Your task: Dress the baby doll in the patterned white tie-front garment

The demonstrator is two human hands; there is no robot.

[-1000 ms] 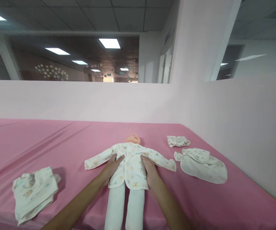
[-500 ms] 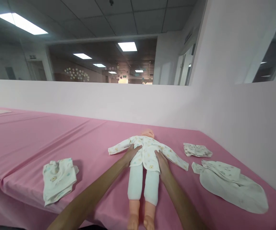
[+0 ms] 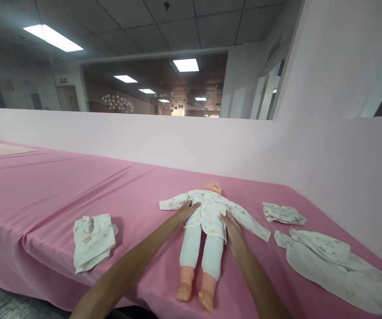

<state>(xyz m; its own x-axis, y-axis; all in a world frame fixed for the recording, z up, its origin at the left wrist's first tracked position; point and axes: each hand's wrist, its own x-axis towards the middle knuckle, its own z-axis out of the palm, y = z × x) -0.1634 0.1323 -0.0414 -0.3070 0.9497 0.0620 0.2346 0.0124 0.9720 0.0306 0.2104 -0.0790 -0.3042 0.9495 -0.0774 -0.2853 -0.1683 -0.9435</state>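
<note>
A baby doll [image 3: 213, 188] lies on its back with its head toward the wall and its bare feet toward me. It wears a white printed jacket [image 3: 212, 215], sleeves spread out, and white trousers [image 3: 191, 248]. My left hand [image 3: 187, 211] holds the doll's torso at its left side in view, thumb on the jacket front. On the opposite side my right hand [image 3: 232, 229] curves round the waist, thumb near the jacket hem. Both hands are closed about the body; some fingers are hidden at its sides.
A pink sheet [image 3: 137, 190] covers the table. Folded printed clothing [image 3: 94, 241] lies at left. At right are a small folded printed cloth [image 3: 283, 213] and a larger white garment [image 3: 337, 270]. A white wall [image 3: 137, 137] with windows borders the back; another wall stands at right.
The view has shifted left, so everything sits further right. The doll's legs have swung slightly toward the left, and both hands stay at its torso.
</note>
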